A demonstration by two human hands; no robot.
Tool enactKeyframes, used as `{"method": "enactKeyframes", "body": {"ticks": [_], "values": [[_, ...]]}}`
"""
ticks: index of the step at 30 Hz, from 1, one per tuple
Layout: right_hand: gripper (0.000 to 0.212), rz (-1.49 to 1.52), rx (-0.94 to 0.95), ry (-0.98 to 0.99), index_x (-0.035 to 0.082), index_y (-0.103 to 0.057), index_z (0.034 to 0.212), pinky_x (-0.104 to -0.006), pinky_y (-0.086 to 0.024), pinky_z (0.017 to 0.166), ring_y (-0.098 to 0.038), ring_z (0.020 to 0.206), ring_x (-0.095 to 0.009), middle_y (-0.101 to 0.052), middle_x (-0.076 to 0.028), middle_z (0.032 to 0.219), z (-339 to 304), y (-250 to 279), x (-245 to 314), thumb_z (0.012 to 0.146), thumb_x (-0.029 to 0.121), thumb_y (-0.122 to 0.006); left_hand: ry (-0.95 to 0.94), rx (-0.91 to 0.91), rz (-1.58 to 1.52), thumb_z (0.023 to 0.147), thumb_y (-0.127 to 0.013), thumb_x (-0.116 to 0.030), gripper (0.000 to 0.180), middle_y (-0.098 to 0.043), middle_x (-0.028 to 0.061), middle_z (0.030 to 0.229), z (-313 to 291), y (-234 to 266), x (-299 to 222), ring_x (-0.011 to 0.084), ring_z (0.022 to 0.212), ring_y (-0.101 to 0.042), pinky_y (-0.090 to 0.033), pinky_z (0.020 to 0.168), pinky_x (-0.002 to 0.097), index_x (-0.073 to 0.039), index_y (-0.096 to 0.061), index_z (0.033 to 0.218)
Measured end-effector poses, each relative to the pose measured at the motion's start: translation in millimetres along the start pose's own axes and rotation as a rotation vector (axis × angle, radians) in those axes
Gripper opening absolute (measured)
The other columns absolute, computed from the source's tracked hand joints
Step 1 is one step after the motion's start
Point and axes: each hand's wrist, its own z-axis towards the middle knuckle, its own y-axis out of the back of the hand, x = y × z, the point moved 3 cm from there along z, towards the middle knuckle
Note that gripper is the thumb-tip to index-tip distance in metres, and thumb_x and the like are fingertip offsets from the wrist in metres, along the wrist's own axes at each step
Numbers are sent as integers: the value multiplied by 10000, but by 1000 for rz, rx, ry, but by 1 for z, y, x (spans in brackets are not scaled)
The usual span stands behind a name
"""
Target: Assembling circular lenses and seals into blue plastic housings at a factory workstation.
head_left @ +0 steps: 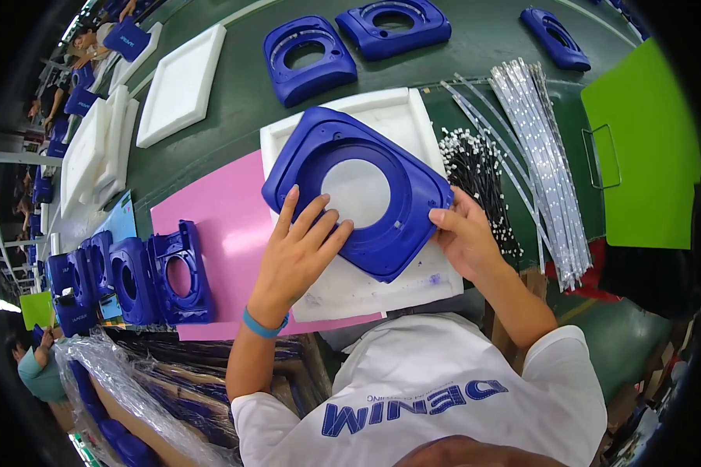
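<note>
Roughly between both hands (300, 253) (473, 237), a blue housing (401, 191)

A blue housing (405, 183) overhangs much of the white foam tray (403, 109). Leftward, a hand could pass over the bare pink sheet (234, 233) until the blue frames (200, 272). Rightward, black cables (475, 167) and pale strips (540, 163) crowd the way; farther off, green tabletop (237, 101) lies open left of two more housings (321, 78).

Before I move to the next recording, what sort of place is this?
Probably a factory assembly line: the held blue frame has several lookalikes along a green table, a pile of black wires lies beside it, and other people are in view at left.
</note>
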Motion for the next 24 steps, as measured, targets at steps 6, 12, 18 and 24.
{"method": "enactKeyframes", "body": {"ticks": [6, 12, 18, 24], "values": [[646, -102, 85, 63, -95, -583, 1394, -332, -576, 1002, -726, 1077, -198, -729, -154, 1221, 28, 2, 32, 787, 91, -699, -74, 218, -92, 670, -881, -236, 719, -690, 77, 1198, 6, 35, -37, 287, 1297, -635, -331, 1282, 595, -66, -691, 1342], [608, -192, 299, -32, -121, -591, 1396, -283, -592, 897, -739, 977, -160, -749, -137, 1162, 50, -2, 59, 847, 109, -718, -322, 308, 79, 819, -759, -254, 626, -673, 161, 1224, 7, 60, -79, 344, 1238, -652, -410, 1234, 529, -80, -660, 1412], [589, -510, -2, 235, -56, -588, 1448, -270, -565, 739, -721, 827, -136, -774, -128, 1078, 39, 9, 97, 1063, 369, -721, -68, 176, -222, 830, -818, -205, 618, -609, 148, 1005, 23, 53, -51, 338, 953, -630, -516, 909, 468, -58, -671, 1412], [388, -1197, -280, 418, -14, -707, 1312, -284, -527, 720, -669, 793, -119, -759, -83, 975, 13, 71, 103, 1021, 239, -755, 228, 166, -227, 838, -879, -287, 770, -627, 154, 1017, 38, 42, -52, 339, 911, -613, -488, 825, 454, 41, -601, 1477]]}}
